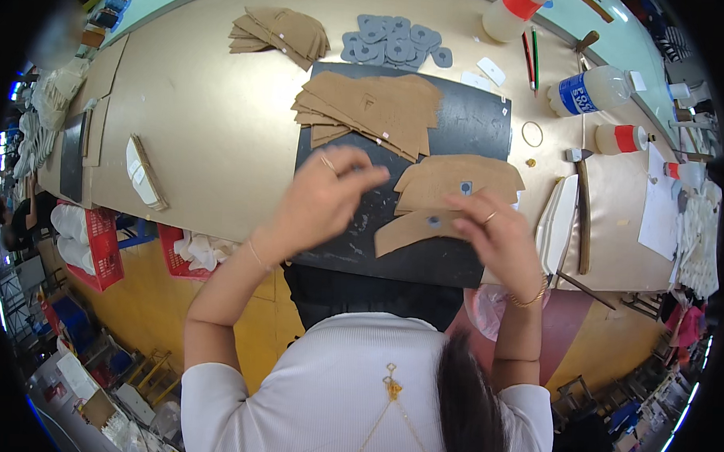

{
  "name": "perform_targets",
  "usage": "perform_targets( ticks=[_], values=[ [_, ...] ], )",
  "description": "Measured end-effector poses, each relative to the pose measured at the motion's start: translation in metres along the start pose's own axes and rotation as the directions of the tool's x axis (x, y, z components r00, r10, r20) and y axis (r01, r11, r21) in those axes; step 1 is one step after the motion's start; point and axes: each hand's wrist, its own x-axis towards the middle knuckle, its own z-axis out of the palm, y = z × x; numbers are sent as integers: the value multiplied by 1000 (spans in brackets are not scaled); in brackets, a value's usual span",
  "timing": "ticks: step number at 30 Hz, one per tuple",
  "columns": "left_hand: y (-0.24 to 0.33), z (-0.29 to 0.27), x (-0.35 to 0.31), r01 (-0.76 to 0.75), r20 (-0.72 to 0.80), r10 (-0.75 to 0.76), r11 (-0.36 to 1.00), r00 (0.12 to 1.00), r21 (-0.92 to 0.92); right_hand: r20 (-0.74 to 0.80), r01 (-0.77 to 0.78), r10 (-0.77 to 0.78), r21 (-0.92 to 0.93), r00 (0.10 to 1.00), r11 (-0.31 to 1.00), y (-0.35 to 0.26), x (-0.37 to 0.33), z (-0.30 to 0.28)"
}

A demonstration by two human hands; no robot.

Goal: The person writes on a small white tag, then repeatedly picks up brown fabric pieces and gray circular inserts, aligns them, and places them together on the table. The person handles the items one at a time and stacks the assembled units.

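Over the black board (353, 250), my left hand (327, 194) is raised with its fingers curled and thumb drawn toward them. Whatever its fingertips may hold is too small to make out. My right hand (501, 235) grips the right end of a curved brown cut piece (405, 234), which has a small dark bluish mark near its middle. Just behind that piece lies a stack of similar brown pieces (427, 176), the top one bearing a small grey-blue patch. Farther back on the board is a fanned pile of larger brown pieces (374, 107).
Grey rounded patches (396, 42) and another brown stack (281, 32) lie at the back. On the right are a hammer (583, 210), pencils (534, 61), a blue-labelled bottle (590, 90), red-banded bottles (620, 138) and white pieces (555, 225). Red baskets (106, 253) stand left of the table.
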Motion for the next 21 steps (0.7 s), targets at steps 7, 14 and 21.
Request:
perform_targets(
  ticks=[7,14,21],
  values=[
    [-81,-20,65,90,-74,-68,932,995,352,-297,-101,-18,-380,955,919,31,15,-40],
    [-71,-42,115,269,352,-391,898,851,347,-184,-68,14,-288,983,955,70,149,-26],
    [-76,-42,118,203,253,-330,883,910,423,-185,-275,229,-284,956,919,122,230,-6]
  ],
)
